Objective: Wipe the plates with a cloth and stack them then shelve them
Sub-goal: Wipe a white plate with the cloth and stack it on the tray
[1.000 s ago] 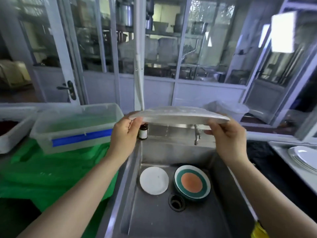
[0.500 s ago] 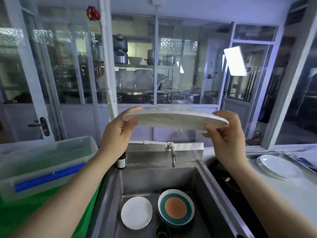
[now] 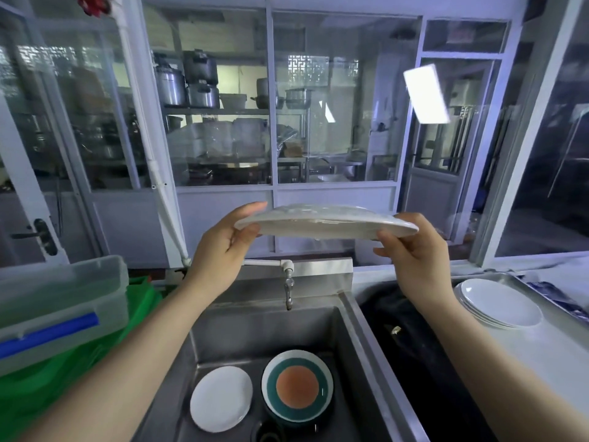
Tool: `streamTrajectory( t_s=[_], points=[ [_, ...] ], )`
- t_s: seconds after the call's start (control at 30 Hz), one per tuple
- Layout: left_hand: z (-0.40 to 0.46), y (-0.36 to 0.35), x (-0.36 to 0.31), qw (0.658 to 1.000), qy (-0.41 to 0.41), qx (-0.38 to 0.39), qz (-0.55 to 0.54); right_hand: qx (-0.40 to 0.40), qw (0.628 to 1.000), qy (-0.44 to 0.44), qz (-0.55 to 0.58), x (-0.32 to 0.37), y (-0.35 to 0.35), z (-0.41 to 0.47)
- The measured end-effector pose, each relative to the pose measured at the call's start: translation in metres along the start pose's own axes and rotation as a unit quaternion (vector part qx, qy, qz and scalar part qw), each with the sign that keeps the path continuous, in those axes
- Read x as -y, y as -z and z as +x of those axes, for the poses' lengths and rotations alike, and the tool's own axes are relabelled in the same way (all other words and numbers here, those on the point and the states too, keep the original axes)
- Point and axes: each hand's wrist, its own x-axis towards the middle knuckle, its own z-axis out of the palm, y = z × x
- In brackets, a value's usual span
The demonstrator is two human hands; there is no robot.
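Head view: a large white oval plate (image 3: 325,222) is held up nearly level, seen almost edge-on, above a stainless steel sink (image 3: 360,317). The left hand (image 3: 220,247) grips the plate's left rim, thumb under the edge and fingers curled over the top. The right hand (image 3: 414,253) grips the right rim, its thumb (image 3: 387,252) below the plate and the other fingers wrapped round the edge behind it. Both forearms reach up from the lower corners of the frame.

Down in the sink basin lie a small round white plate (image 3: 221,398) on the left and, just beside it on the right, a round bowl with a teal ring and orange centre (image 3: 297,385). A small metal tap (image 3: 288,290) on a white pipe hangs over the back of the basin, directly below the held plate.

To the right, on a pale counter, a stack of white plates (image 3: 498,303) sits on a metal tray (image 3: 497,277). Between the sink and that stack lies something dark; I cannot tell what it is.

To the left, a clear plastic storage box with a blue strip (image 3: 60,311) rests on green sheeting (image 3: 51,378). Behind everything runs a glazed partition (image 3: 271,122) with pots and containers on shelves visible through it.
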Motion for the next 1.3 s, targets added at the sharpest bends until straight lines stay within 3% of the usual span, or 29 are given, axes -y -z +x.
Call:
streamTrajectory(
  t_s=[0.3, 0.4, 0.47, 0.57, 0.63, 0.8, 0.93, 1.03, 1.17, 1.3],
  points=[
    [-0.016, -0.056, 0.013, 0.997, 0.078, 0.023, 0.014, 0.037, 0.998, -0.037, 0.047, -0.054, 0.030, 0.006],
    [-0.030, -0.071, 0.019, 0.985, 0.153, 0.062, -0.055, 0.046, 0.993, -0.088, 0.062, -0.074, 0.031, 0.002],
    [-0.039, -0.080, 0.023, 0.963, 0.219, 0.056, -0.149, 0.060, 0.985, -0.135, 0.086, -0.088, 0.029, -0.003],
    [-0.050, -0.095, 0.028, 0.885, 0.336, 0.038, -0.320, 0.080, 0.968, -0.205, 0.120, -0.107, 0.027, -0.011],
    [-0.057, -0.104, 0.032, 0.846, 0.396, 0.049, -0.352, 0.092, 0.955, -0.246, 0.138, -0.119, 0.029, -0.020],
    [-0.078, -0.139, 0.050, 0.802, 0.466, 0.035, -0.371, 0.099, 0.927, -0.327, 0.155, -0.154, 0.050, -0.054],
    [-0.096, -0.160, 0.059, 0.777, 0.500, 0.004, -0.382, 0.138, 0.914, -0.381, -0.016, -0.199, 0.079, -0.115],
    [-0.106, -0.169, 0.067, 0.767, 0.512, 0.005, -0.386, 0.241, 0.853, -0.423, -0.189, -0.229, 0.099, -0.176],
    [-0.119, -0.172, 0.074, 0.762, 0.531, 0.014, -0.371, 0.314, 0.799, -0.429, -0.282, -0.239, 0.109, -0.237],
    [-0.132, -0.169, 0.080, 0.752, 0.540, 0.026, -0.377, 0.332, 0.788, -0.383, -0.349, -0.234, 0.103, -0.274]
  ],
)
